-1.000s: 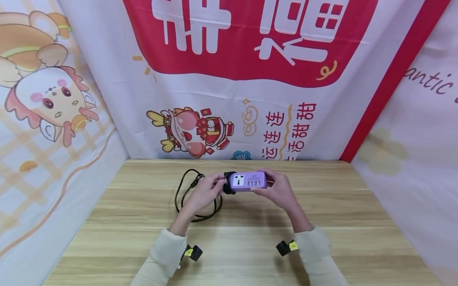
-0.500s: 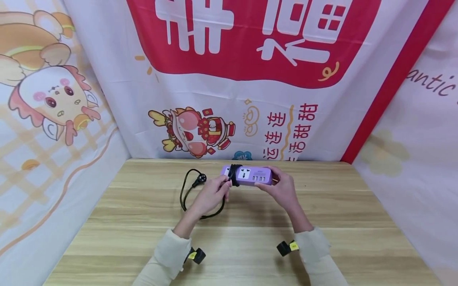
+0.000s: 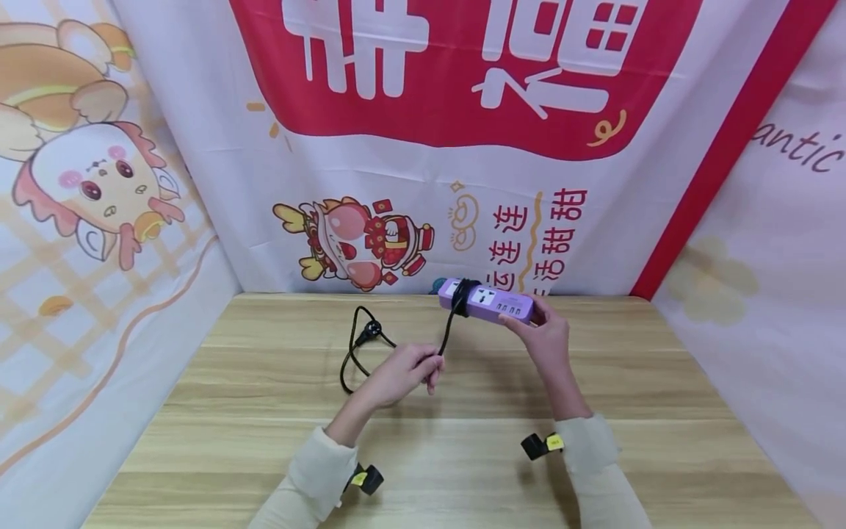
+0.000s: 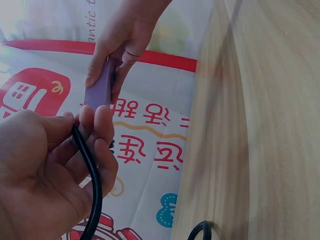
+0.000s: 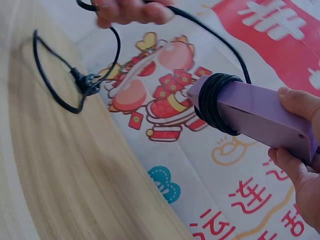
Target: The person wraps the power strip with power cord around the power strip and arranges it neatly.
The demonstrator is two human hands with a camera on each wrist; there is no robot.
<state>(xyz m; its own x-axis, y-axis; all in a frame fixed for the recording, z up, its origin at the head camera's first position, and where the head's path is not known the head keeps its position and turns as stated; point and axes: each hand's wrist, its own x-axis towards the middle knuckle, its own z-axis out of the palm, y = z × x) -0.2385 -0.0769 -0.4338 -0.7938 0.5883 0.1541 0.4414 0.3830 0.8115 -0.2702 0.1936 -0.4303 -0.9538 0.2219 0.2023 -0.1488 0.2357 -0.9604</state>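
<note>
My right hand [image 3: 545, 334] grips the right end of a purple power strip [image 3: 485, 301], which is held above the table and tilted, its left end higher. White sockets and several USB ports show on its face. A black cord [image 5: 218, 102] is wound in several turns around the strip near its left end. In the head view, my left hand [image 3: 406, 373] pinches the cord's free length below the strip, with the stretch between them fairly taut. From there the cord trails left in a loose loop to its plug [image 3: 371, 330] by the table's back.
The wood-grain table [image 3: 264, 441] meets a printed cloth backdrop [image 3: 396, 169] at its back edge. Printed cloth also hangs at the left and right sides. Small black wrist devices [image 3: 370, 480] with yellow labels show below both hands.
The power strip has risen and shifted right with my right hand. My left hand has moved down and right, away from the strip, drawing out a length of cord between them.
</note>
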